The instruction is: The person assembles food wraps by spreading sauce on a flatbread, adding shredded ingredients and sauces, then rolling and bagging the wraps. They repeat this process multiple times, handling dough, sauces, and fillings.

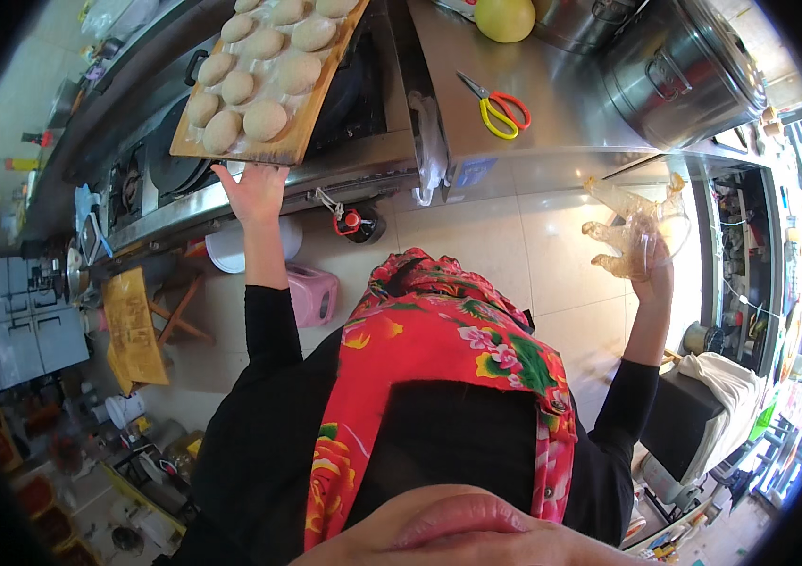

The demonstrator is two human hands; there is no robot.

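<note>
My left hand (255,193) is at the near edge of a wooden board (283,151), its thumb spread to the side and its fingers running beneath the board, out of sight. Several round pieces of dough (265,121) sit in rows on the board, with pale flour around them. The board lies over the stove (392,141); its far end is cut off by the frame. Away to the right, my right hand (632,241) is raised in a loose, see-through plastic glove, fingers apart. Nothing shows in its grasp.
Scissors (495,106) with red and yellow handles lie on the steel counter (458,57). A large steel pot (684,75) and a yellow-green round fruit (505,19) stand there too. Below are a pink plastic stool (311,292) and a folding wooden stool (175,321). Shelving (741,245) is at right.
</note>
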